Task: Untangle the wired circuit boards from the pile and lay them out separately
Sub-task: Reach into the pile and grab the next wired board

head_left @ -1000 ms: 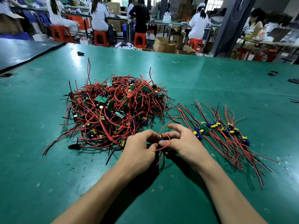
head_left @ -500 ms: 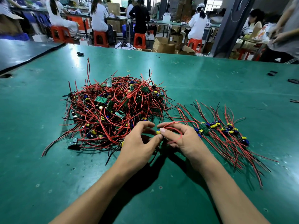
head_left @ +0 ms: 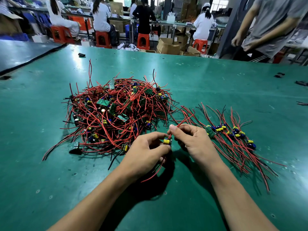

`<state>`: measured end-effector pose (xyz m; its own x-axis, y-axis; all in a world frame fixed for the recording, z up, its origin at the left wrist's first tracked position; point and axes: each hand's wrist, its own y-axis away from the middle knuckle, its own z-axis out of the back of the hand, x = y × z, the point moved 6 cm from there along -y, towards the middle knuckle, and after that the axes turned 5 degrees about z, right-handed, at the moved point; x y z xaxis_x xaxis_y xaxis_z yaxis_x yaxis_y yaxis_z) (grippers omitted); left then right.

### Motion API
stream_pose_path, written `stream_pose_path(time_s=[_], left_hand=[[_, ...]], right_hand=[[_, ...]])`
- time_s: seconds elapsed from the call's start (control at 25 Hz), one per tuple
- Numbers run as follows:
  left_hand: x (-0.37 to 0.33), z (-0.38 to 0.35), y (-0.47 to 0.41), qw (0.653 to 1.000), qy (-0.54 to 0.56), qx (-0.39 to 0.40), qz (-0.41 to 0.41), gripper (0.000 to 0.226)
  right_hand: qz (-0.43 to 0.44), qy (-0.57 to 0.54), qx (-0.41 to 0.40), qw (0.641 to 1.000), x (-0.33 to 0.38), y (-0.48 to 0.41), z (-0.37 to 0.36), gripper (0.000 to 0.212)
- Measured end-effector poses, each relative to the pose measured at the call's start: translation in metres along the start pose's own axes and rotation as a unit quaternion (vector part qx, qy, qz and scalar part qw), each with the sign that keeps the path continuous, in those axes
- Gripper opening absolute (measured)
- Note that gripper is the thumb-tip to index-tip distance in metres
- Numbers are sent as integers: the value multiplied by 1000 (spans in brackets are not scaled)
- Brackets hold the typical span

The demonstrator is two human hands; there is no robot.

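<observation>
A tangled pile of small green circuit boards with red and black wires [head_left: 116, 112] lies on the green table [head_left: 216, 84], left of centre. To its right, several boards lie in a row with their wires fanned out [head_left: 233, 135]. My left hand [head_left: 146, 152] pinches one small board with a yellow and blue capacitor [head_left: 167, 141] just in front of the pile. My right hand [head_left: 193, 140] pinches that board's red wire [head_left: 181, 121], which runs up and to the right. Another red wire of the board hangs below my left hand.
Small black parts lie at the table's far left [head_left: 81, 55] and far right [head_left: 280, 75]. A person in a grey shirt [head_left: 273, 25] stands at the far right edge. Workers sit on orange stools [head_left: 143, 40] behind the table, with cardboard boxes [head_left: 168, 45] nearby.
My right hand has drawn the looped red wire out straight, up and to the right. The board now shows between my left fingers. A person in grey has come into view at the right.
</observation>
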<state>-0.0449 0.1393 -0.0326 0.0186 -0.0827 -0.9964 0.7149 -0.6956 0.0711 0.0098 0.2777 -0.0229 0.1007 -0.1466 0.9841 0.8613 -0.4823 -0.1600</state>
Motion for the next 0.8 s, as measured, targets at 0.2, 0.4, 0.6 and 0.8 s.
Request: stream_pose_path(time_s=[0.2,0.4,0.6,0.8], left_hand=[[7,-6,0,986,160,21,47,14],[8,-2,1,991,120,19,54,12],[13,-9,0,993,104,13,52,20],[9,-3,0,998,58,-26,8,23]], right_hand=[[-18,-85,25,996,-4,4,-10,31],[-10,-43,40,998,-4,3,-13,33],[-57,-66,27,996,-12,9,-16,33],[-50,-10,84,995,-6,8,-24,18]])
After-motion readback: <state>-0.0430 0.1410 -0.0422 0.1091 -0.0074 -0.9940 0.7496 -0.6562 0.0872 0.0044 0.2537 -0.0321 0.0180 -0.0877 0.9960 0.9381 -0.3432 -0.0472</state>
